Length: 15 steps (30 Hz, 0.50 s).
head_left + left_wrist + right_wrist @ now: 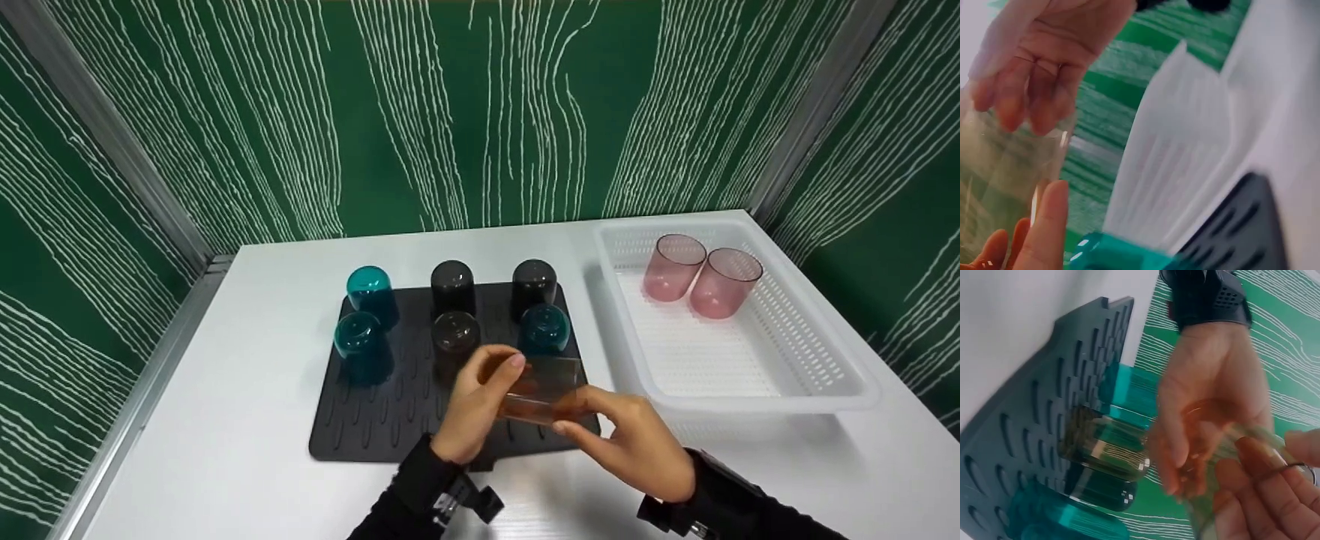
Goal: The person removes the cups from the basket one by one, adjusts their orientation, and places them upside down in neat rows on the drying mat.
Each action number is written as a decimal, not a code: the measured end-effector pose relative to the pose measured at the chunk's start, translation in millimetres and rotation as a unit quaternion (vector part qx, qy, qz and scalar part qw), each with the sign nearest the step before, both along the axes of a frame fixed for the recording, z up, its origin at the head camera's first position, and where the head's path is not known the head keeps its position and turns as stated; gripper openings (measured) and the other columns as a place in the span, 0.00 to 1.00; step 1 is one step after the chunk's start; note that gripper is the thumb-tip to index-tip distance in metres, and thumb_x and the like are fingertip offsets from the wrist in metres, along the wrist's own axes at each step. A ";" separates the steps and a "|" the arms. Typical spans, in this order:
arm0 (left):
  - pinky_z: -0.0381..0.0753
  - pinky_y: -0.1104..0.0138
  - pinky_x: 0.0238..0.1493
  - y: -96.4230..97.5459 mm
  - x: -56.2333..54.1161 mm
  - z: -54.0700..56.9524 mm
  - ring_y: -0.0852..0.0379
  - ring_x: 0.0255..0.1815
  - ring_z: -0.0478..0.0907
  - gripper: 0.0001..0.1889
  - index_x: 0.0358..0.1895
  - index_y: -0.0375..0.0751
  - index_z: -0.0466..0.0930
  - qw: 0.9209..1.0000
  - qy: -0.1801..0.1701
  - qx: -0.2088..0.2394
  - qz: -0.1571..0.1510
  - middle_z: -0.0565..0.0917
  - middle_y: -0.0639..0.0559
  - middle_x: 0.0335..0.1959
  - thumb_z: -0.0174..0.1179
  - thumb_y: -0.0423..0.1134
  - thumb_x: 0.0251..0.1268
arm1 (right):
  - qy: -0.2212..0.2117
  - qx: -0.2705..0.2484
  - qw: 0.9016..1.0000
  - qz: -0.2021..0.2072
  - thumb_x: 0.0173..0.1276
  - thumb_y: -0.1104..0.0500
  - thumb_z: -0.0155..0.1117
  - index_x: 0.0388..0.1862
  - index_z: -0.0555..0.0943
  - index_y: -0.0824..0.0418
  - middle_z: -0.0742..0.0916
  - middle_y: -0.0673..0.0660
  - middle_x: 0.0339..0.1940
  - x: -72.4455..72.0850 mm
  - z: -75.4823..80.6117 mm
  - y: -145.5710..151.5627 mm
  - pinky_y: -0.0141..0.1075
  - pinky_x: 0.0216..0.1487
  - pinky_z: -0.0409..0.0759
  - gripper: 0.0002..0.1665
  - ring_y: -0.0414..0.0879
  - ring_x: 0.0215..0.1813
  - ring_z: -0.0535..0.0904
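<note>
A clear brownish glass (544, 390) lies sideways between both hands, above the front right of a black drying mat (352, 439). My left hand (476, 405) grips one end, thumb on top. At the other end, my right hand (634, 442) holds the glass with thumb and curled fingers. Seen from the left wrist, the glass (1005, 169) is see-through, with fingers at both ends. Upside down on the mat stand several tumblers: a teal pair (358, 334) at left, dark grey-brown ones (455, 330) mid-mat and back right, and a teal one (545, 328) behind the held glass.
At the right is a white perforated plastic basket (750, 401). Two pink glasses, a left one (667, 277) and a right one (720, 292), stand upright in it, side by side. The white table (202, 405) ends at green walls (480, 112) with white wavy lines.
</note>
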<state>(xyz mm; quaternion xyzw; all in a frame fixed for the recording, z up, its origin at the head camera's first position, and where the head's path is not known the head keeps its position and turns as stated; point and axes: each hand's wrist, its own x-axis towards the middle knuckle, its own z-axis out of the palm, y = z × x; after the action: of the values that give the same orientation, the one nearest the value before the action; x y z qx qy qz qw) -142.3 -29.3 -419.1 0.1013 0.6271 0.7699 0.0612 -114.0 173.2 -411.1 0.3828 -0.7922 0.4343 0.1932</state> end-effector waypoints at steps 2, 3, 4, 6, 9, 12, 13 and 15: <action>0.80 0.67 0.49 -9.7 0.8 3.6 0.57 0.45 0.79 0.20 0.56 0.33 0.71 0.997 0.040 -0.058 0.027 0.79 0.43 0.48 0.58 0.44 0.70 | -0.009 0.009 1.000 0.003 0.60 0.68 0.70 0.43 0.83 0.55 0.88 0.49 0.37 -0.3 -1.3 -2.2 0.22 0.41 0.76 0.14 0.37 0.38 0.83; 0.78 0.67 0.50 -14.5 1.2 5.9 0.56 0.46 0.78 0.20 0.55 0.33 0.71 0.994 0.060 -0.080 0.038 0.79 0.43 0.48 0.59 0.44 0.70 | -0.011 0.013 1.000 0.004 0.62 0.68 0.69 0.44 0.83 0.55 0.88 0.49 0.37 -0.6 -1.8 -3.2 0.22 0.42 0.76 0.13 0.37 0.38 0.83; 0.77 0.68 0.50 -19.5 1.6 8.3 0.56 0.46 0.78 0.20 0.55 0.34 0.72 0.991 0.074 -0.101 0.045 0.79 0.43 0.47 0.60 0.44 0.69 | -0.013 0.017 1.000 0.003 0.63 0.67 0.68 0.44 0.83 0.54 0.88 0.48 0.37 -1.0 -2.0 -4.0 0.22 0.42 0.76 0.13 0.37 0.38 0.82; 0.78 0.69 0.48 -30.3 3.7 13.7 0.56 0.45 0.78 0.20 0.55 0.36 0.72 0.983 0.093 -0.150 0.051 0.80 0.43 0.47 0.61 0.45 0.68 | -0.014 0.022 1.000 -0.003 0.65 0.67 0.67 0.44 0.83 0.53 0.88 0.46 0.38 -2.4 -2.2 -4.9 0.23 0.43 0.76 0.12 0.36 0.39 0.82; 0.81 0.68 0.46 -46.7 8.7 20.7 0.56 0.44 0.79 0.22 0.56 0.38 0.72 0.964 0.110 -0.233 0.063 0.80 0.43 0.48 0.62 0.49 0.67 | -0.004 0.033 0.999 -0.021 0.66 0.66 0.66 0.44 0.83 0.54 0.88 0.45 0.39 -6.0 -3.1 -4.6 0.24 0.43 0.76 0.10 0.36 0.40 0.83; 0.81 0.64 0.49 -61.8 14.8 25.2 0.56 0.47 0.78 0.27 0.58 0.41 0.72 0.930 0.116 -0.338 0.083 0.79 0.45 0.51 0.62 0.55 0.65 | 0.020 0.054 0.997 -0.043 0.66 0.65 0.66 0.44 0.83 0.54 0.88 0.44 0.39 -9.7 -7.2 -2.7 0.24 0.45 0.76 0.09 0.36 0.41 0.83; 0.81 0.63 0.49 -66.1 16.3 26.3 0.56 0.47 0.78 0.28 0.58 0.42 0.72 0.919 0.117 -0.366 0.092 0.78 0.46 0.52 0.62 0.57 0.64 | 0.030 0.064 0.996 -0.050 0.66 0.64 0.66 0.44 0.83 0.55 0.88 0.45 0.39 -10.9 -9.2 -2.1 0.25 0.45 0.76 0.09 0.37 0.41 0.84; 0.80 0.62 0.50 -74.0 18.8 28.6 0.56 0.48 0.77 0.29 0.58 0.42 0.73 0.895 0.122 -0.416 0.108 0.77 0.47 0.53 0.63 0.59 0.62 | 0.062 0.091 0.992 -0.066 0.65 0.62 0.68 0.45 0.83 0.55 0.88 0.46 0.41 -13.6 -13.8 -1.1 0.27 0.47 0.77 0.10 0.38 0.43 0.84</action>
<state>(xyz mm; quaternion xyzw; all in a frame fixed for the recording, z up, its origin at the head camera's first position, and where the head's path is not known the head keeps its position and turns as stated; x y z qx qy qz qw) -123.5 -103.3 -390.5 0.0917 0.8996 0.4223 -0.0627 -127.6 172.1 -424.9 0.3716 -0.8385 0.3221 0.2347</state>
